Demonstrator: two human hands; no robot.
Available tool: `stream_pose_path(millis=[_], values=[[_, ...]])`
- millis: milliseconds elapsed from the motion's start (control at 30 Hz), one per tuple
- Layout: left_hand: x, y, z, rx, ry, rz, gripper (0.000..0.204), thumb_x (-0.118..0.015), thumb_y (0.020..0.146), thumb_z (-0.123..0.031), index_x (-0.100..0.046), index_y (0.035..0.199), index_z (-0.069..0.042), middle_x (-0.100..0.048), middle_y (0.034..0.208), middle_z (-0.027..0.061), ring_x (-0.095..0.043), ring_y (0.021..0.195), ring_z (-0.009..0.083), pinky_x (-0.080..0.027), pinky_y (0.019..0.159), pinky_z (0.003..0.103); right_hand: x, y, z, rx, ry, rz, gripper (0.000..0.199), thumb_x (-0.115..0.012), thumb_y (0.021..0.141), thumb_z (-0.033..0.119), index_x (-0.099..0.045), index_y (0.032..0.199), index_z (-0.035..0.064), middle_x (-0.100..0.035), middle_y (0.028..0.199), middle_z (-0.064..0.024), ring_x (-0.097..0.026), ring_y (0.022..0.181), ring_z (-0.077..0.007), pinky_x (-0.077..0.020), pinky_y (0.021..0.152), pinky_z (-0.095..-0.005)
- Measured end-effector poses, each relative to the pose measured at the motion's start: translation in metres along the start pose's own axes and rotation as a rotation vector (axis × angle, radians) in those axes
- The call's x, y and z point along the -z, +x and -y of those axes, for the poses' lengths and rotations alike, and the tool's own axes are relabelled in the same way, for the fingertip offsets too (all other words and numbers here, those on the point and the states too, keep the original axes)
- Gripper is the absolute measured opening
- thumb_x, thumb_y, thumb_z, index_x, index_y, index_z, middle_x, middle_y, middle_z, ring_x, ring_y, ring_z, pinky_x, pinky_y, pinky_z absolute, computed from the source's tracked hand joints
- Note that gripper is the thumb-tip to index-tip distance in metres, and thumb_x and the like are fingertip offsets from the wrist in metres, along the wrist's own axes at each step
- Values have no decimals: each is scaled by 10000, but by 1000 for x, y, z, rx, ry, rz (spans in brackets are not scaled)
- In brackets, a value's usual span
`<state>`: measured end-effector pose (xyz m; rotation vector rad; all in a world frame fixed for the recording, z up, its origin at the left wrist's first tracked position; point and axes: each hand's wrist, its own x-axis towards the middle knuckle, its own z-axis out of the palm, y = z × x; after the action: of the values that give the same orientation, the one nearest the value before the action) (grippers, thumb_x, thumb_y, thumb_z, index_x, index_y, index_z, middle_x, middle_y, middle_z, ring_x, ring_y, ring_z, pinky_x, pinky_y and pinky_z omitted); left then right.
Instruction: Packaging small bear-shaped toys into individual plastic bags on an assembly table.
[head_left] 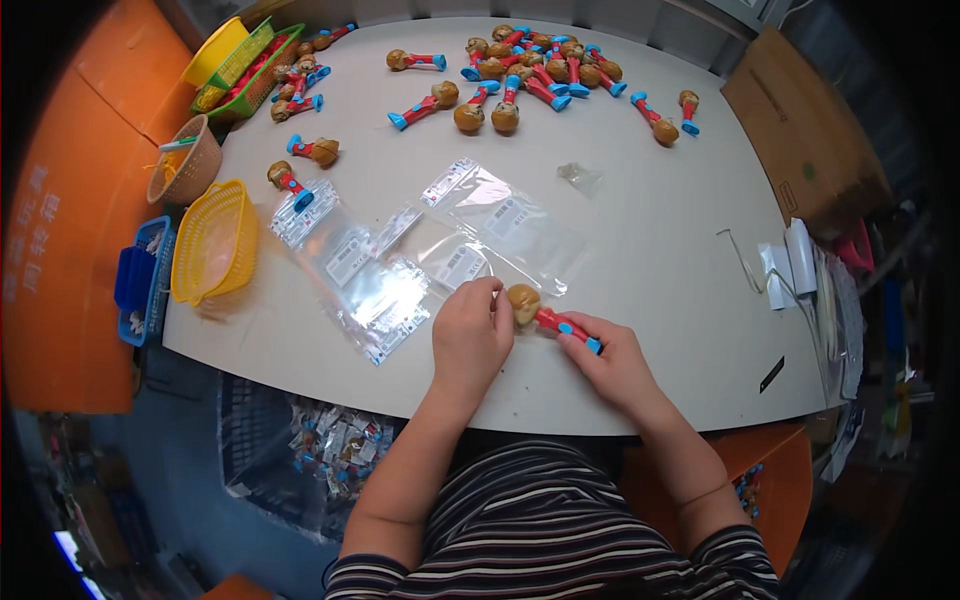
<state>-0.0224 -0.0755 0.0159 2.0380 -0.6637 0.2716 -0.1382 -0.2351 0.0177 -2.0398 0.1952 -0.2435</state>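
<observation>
My right hand (612, 362) grips a small toy (545, 313) with a brown round head, red body and blue base, held low over the white table (650, 220) near its front edge. My left hand (470, 335) rests beside the toy's head, its fingertips pinching the edge of a clear plastic bag (470, 262). More clear bags (365, 285) with white labels lie spread to the left of that hand.
Several matching toys (530, 70) lie heaped at the table's far side, with a few more at far left (300, 150). Yellow (212, 240), blue (140, 285), brown (185, 160) and green baskets (250, 75) line the left edge. A cardboard box (805, 130) stands at right.
</observation>
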Motion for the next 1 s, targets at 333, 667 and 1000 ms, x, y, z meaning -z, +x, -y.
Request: stream_pose_path(millis=[333, 667, 1000], values=[[2, -7, -2, -91, 17, 80, 87, -650, 846, -29, -637, 928, -2, -650, 822, 135, -654, 683, 263, -521, 623, 342, -19, 3, -9, 99, -78, -215, 265, -652, 909, 130, -612, 1144, 15, -648, 876, -143, -620, 698, -237, -505, 688, -295], [8, -9, -17, -272, 52, 151, 99, -666, 827, -33, -639, 920, -13, -648, 829, 142, -643, 684, 293, -514, 625, 357, -25, 0, 6, 258, -378, -137, 283, -625, 900, 68, -545, 1167, 21, -598, 978, -156, -644, 830, -313, -518, 705, -357], [18, -35, -20, -60, -48, 104, 116, -681, 824, -36, -643, 933, -22, -643, 807, 128, -636, 685, 289, -511, 628, 363, -14, -18, 7, 156, -17, 8, 283, -728, 840, 57, -621, 1094, -6, -639, 1025, -144, -668, 836, -230, -555, 743, -314]])
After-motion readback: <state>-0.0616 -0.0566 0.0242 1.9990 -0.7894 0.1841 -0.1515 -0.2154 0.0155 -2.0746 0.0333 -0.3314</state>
